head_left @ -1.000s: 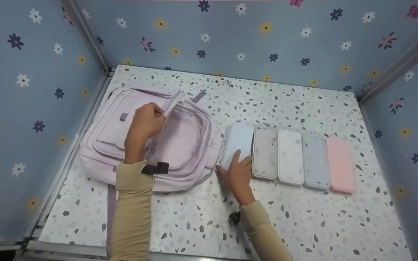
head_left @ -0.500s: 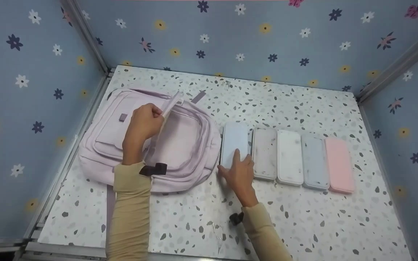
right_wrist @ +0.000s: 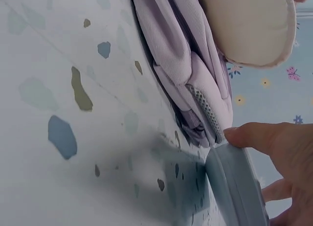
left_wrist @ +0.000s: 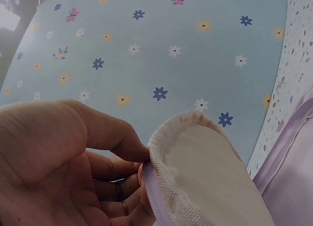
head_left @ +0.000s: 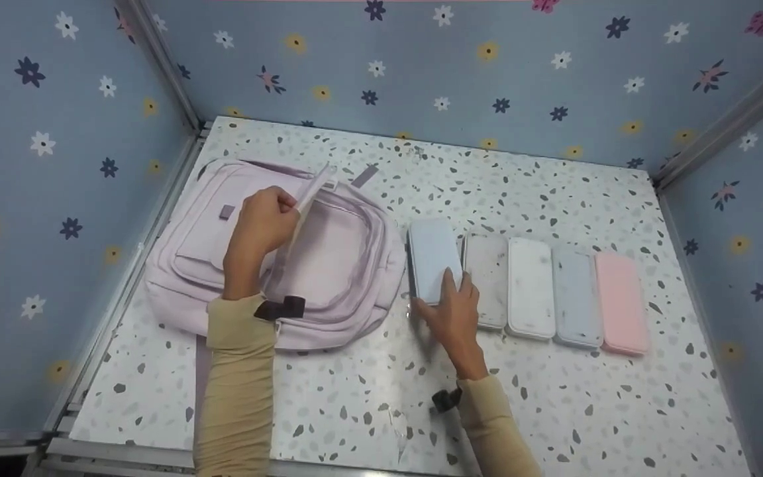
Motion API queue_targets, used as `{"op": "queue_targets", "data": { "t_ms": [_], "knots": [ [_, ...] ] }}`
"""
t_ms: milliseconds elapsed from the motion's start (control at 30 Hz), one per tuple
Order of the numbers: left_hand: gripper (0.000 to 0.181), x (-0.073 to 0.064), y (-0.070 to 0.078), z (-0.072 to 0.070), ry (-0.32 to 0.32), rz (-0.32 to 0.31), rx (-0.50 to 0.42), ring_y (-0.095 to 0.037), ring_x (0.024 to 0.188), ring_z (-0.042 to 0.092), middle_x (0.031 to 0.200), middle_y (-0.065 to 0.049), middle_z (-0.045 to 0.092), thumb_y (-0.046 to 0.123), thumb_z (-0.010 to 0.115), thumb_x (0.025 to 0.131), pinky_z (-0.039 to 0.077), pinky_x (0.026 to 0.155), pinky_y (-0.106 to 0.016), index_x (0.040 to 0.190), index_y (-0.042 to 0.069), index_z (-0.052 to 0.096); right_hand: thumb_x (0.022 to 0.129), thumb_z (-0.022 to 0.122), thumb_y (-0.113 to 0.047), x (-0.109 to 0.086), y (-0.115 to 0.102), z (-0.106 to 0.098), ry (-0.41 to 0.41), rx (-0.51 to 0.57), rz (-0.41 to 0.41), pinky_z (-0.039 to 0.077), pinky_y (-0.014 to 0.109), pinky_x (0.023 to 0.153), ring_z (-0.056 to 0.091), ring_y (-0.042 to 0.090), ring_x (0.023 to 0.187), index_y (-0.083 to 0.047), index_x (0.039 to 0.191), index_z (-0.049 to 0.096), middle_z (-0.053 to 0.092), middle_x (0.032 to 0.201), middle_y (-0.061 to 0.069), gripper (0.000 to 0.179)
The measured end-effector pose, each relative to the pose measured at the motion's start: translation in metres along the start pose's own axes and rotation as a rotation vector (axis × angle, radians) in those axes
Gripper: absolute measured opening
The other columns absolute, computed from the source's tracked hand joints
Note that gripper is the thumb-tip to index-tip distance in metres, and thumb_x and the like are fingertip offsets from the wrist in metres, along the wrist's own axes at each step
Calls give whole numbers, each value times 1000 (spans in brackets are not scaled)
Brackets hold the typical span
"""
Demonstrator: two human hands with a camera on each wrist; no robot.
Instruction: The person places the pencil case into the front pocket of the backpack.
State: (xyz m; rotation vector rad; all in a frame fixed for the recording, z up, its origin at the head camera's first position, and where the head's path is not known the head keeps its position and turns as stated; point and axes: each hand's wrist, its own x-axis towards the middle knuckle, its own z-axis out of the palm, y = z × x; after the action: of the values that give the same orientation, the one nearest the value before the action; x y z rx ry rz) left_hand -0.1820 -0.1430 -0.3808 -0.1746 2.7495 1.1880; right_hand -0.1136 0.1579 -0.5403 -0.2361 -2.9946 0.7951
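A lilac backpack (head_left: 189, 235) lies on the left of the table with its compartment unzipped. My left hand (head_left: 263, 222) pinches the zip edge of its flap (left_wrist: 208, 167) between thumb and fingers, holding the flap raised. Right of the bag, my right hand (head_left: 453, 321) grips the near end of a light blue pencil case (head_left: 433, 255), thumb on one side and fingers on the other. In the right wrist view that case (right_wrist: 232, 184) is tilted and stands clear of the table, with a shadow beneath it. The backpack's side (right_wrist: 171, 45) is close beyond.
Beside the held case lie a greyish case (head_left: 487, 278), a white case (head_left: 530, 288), a grey-blue case (head_left: 577, 298) and a pink case (head_left: 622, 301), in a row. Flowered panels (head_left: 421, 73) enclose the speckled table (head_left: 342, 411) at the back and sides.
My right hand has taken hold of the light blue pencil case and tilted it up, shifting slightly right. My left hand stays on the flap.
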Motion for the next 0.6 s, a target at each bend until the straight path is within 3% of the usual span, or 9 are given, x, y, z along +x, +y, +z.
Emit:
{"op": "queue_targets", "data": {
  "t_ms": [600],
  "knots": [
    [29,0,0,1,15,26,11,-29,97,55,105,-17,59,10,45,90,46,87,-42,112,-4,59,76,74,-40,5,13,-15,126,151,-134,36,55,104,41,48,127,0,139,46,37,142,31,80]
  ]
}}
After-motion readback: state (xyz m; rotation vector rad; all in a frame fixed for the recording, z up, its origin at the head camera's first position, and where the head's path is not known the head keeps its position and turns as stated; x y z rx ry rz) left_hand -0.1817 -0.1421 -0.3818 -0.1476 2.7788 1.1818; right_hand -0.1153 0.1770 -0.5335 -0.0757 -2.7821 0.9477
